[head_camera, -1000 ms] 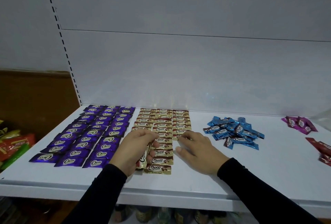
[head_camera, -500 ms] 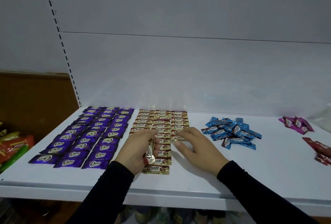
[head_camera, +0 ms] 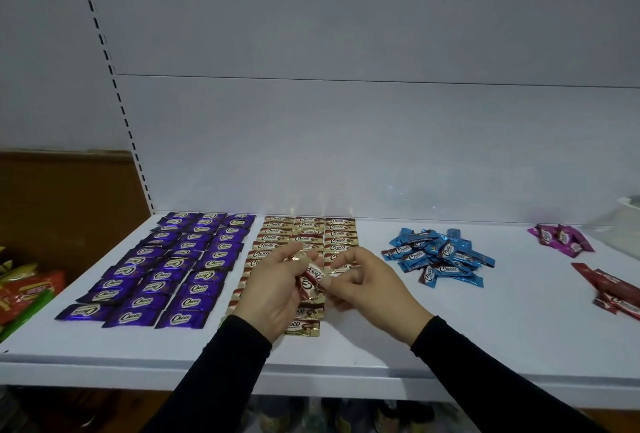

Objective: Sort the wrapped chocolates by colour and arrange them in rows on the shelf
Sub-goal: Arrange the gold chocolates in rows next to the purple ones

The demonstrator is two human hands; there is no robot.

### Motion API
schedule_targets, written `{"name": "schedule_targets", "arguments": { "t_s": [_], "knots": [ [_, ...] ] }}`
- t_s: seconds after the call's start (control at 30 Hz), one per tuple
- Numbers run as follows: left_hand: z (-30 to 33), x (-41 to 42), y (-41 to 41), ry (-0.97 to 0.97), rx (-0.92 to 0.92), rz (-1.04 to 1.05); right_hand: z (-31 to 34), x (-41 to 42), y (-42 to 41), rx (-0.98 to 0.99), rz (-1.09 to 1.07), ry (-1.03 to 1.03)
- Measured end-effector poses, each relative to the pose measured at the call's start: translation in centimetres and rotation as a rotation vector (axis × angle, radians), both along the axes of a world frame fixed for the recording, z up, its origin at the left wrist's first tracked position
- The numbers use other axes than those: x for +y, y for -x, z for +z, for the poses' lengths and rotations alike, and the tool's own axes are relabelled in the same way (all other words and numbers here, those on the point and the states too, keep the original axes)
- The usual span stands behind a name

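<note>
pinched between both sets of fingertips [head_camera: 323,282], raised just above the shelf: a small bunch of gold-wrapped chocolates [head_camera: 310,279], "choco" lettering turned sideways. left hand [head_camera: 273,289] curled round the lower end of that bunch, thumb on top, knuckles toward the camera. right hand [head_camera: 370,289] curled too, thumb and forefinger nipping the upper gold end of the wrappers; how many pieces in the bunch, cannot tell. black sleeves [head_camera: 485,373] running back from both wrists to the bottom edge. directly beneath and behind the hands, gold rows [head_camera: 304,233] laid flat in three columns from the back panel forward, partly hidden by the hands, the nearest gold piece showing just below the left palm. left of those, just beside, purple rows [head_camera: 173,259] in three tidy columns reaching nearer the front lip. right of the gold, well apart, a loose blue pile [head_camera: 438,258], unsorted, pieces overlapping at all angles. farther right, near the back, a small magenta heap [head_camera: 561,238]; nearer and at the frame edge, a few dark red chocolates [head_camera: 613,289] lying stacked. all on the white shelf [head_camera: 467,322], backed by a white panel with a slotted upright [head_camera: 117,93] at left. beyond the shelf's left end, red and green snack packets [head_camera: 24,294] against a brown wall.
</note>
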State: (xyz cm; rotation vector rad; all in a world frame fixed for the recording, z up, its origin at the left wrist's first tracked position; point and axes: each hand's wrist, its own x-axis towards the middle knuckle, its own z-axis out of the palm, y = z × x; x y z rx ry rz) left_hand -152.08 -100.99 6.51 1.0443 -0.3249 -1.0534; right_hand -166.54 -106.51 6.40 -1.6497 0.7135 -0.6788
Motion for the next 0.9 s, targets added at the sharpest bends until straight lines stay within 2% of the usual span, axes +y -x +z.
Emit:
{"name": "schedule_targets", "arguments": {
  "t_s": [0.2, 0.47, 0.63, 0.77, 0.9],
  "knots": [
    [0.0, 0.9, -0.3, -0.066, -0.114, -0.074, 0.2, -1.0, 0.5, -0.008, -0.078, 0.057],
    [-0.1, 1.2, -0.8, -0.104, -0.339, -0.023, 0.1, -1.1, 0.4, 0.032, -0.048, 0.143],
    [0.4, 1.5, -0.7, -0.169, -0.520, -0.166, 0.4, -1.1, 0.2, 0.055, 0.116, 0.172],
    [0.7, 1.3, -0.6, -0.150, -0.468, -0.095, 0.5, -1.2, 0.1, 0.098, 0.154, 0.211],
    [0.8, 1.4, -0.8, -0.120, -0.361, -0.081, 0.7, -1.1, 0.2, 0.059, 0.131, 0.144]
  ]
}}
